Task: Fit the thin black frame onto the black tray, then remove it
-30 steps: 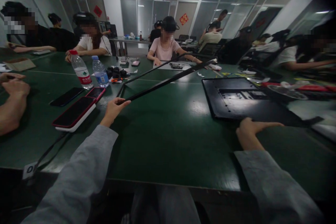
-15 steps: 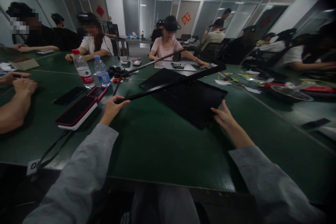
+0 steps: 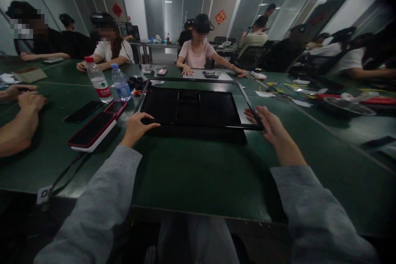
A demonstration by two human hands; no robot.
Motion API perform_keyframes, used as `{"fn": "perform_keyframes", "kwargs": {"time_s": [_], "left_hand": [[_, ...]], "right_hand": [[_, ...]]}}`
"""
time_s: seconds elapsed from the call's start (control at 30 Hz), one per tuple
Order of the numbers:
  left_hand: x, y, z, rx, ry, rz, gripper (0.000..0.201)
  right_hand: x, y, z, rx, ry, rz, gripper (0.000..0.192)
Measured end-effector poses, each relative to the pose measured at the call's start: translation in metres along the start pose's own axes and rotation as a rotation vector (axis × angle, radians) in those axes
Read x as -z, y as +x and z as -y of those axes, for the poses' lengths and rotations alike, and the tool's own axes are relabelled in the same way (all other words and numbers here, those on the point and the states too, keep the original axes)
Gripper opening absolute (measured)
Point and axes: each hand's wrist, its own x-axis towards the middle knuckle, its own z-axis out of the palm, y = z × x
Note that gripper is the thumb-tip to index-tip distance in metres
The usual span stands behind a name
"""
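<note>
A thin black rectangular frame, like a monitor bezel (image 3: 216,126), is held level by its near corners. My left hand (image 3: 136,128) pinches the near left corner between thumb and fingers. At the near right corner my right hand (image 3: 274,130) grips the side, some fingers passing behind it. Through the bezel's opening a black panel (image 3: 213,107) shows on the table, with a raised recess in its middle; it looks like a monitor's back cover. Whether bezel and panel touch I cannot tell.
On the green table (image 3: 198,177), a phone in a red case (image 3: 89,130), a dark phone (image 3: 83,111) and two bottles (image 3: 100,84) lie or stand at left. Cables (image 3: 287,90) spread at right. A person (image 3: 196,51) sits opposite; another person's hands (image 3: 31,101) rest at left.
The bezel has turned from a steep diagonal tilt to lie level over the panel. My right hand has gone from the panel's corner to the bezel; the panel now lies squarer to me.
</note>
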Motion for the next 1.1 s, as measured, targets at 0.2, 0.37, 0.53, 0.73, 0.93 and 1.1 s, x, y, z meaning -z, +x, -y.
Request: {"fn": "perform_keyframes", "kwargs": {"time_s": [0.2,0.37,0.53,0.73,0.93,1.1], "left_hand": [[0.010,0.001,0.002,0.016,0.083,0.170,0.039],[0.010,0.002,0.006,0.021,0.140,0.294,0.037],[0.005,0.001,0.010,0.005,0.152,0.318,0.035],[0.006,0.000,0.009,-0.026,0.131,0.343,0.032],[0.001,0.005,0.018,0.029,0.144,0.041,0.032],[-0.005,0.008,0.037,0.317,0.138,-0.055,0.049]], "right_hand": [[-0.025,-0.009,-0.028,0.242,-0.402,-0.086,0.065],[-0.031,-0.016,-0.043,0.314,-0.589,-0.149,0.064],[-0.035,-0.028,-0.046,0.264,-0.635,-0.176,0.064],[-0.038,-0.029,-0.052,0.236,-0.646,-0.194,0.064],[-0.037,-0.026,-0.059,0.199,-0.664,-0.185,0.066],[-0.037,-0.019,-0.065,0.238,-0.688,-0.172,0.066]]}}
